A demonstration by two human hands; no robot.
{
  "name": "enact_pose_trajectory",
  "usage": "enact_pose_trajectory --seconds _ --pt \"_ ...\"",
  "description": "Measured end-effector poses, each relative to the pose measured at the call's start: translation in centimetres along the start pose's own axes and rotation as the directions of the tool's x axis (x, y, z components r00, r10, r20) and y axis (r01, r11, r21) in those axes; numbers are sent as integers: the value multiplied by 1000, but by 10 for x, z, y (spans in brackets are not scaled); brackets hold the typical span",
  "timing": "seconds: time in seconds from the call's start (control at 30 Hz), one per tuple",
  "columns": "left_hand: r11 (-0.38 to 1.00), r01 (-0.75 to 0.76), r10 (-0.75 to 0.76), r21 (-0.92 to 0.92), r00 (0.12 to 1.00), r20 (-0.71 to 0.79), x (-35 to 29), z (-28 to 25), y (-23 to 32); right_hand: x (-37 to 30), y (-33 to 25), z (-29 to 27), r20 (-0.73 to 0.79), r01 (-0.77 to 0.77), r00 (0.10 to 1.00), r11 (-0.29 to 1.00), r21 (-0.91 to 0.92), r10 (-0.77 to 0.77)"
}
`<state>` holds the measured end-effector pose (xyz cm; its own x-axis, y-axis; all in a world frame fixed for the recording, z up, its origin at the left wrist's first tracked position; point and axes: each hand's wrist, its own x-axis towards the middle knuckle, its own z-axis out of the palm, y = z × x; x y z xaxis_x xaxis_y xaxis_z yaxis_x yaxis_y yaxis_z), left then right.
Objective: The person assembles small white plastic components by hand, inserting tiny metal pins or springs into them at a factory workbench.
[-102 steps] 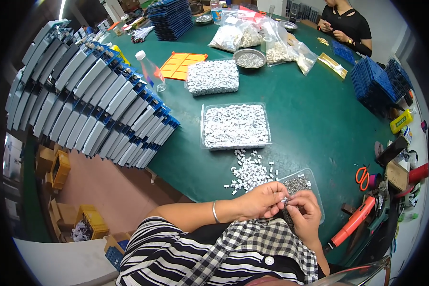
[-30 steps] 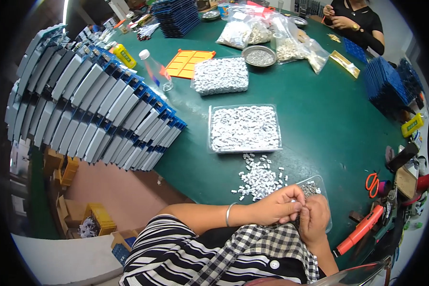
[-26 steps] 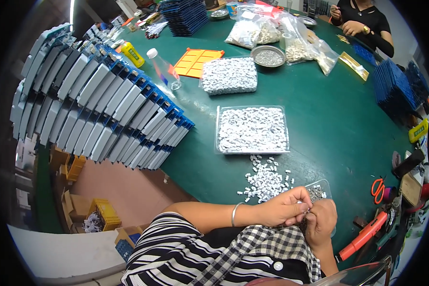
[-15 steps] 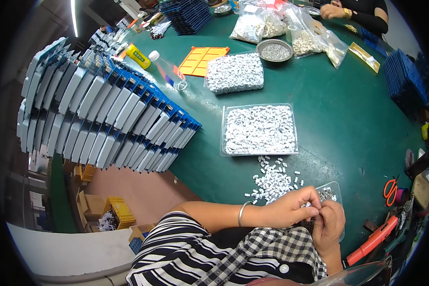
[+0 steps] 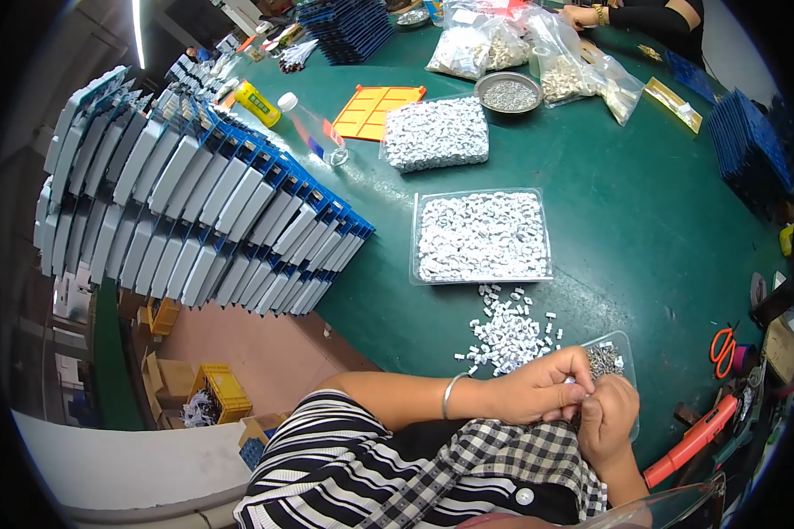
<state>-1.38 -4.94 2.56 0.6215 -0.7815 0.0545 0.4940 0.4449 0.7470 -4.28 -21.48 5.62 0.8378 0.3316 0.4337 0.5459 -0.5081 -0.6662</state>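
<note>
My left hand (image 5: 543,386), with a bangle at its wrist, is closed in a pinch. A tiny white part (image 5: 571,380) shows at its fingertips; its exact kind is too small to make out. My right hand (image 5: 610,420) is closed too, its thumb and fingertips meeting the left hand's. Whatever it grips is hidden by the fingers. Partly under the hands is a clear plastic tray (image 5: 630,353) of small metal pieces (image 5: 603,360). Just beyond my left hand lies a loose heap of small white plastic parts (image 5: 509,339).
A clear box (image 5: 412,256) full of white parts stands ahead, with a bagged block (image 5: 436,134) behind it. Stacked blue racks (image 5: 229,207) of grey pieces rise at left. Orange-handled scissors (image 5: 722,353) and a red tool (image 5: 692,441) lie right. A co-worker's arm (image 5: 644,19) is far right.
My fingers have shifted slightly, and a white part now shows at the left fingertips. Across the table the co-worker's hand has moved left and away.
</note>
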Motion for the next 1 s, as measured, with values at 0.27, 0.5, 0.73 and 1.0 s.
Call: enact_pose_trajectory --seconds 0.27,0.5,0.73,1.0 --pt "983 64 47 174 821 -568 -22 -33 21 84 -58 0 -48 37 949 -39 999 -311" --pt "987 -39 -55 -158 834 -549 -25 -32 34 99 -106 -24 179 -223 958 -185 957 -225" --pt "974 134 -199 -184 894 -401 -14 -23 36 112 -108 -33 362 -386 902 -64 920 -236" --pt "982 123 -164 -146 936 -312 -13 -28 13 84 -61 -16 301 -344 938 347 873 174"
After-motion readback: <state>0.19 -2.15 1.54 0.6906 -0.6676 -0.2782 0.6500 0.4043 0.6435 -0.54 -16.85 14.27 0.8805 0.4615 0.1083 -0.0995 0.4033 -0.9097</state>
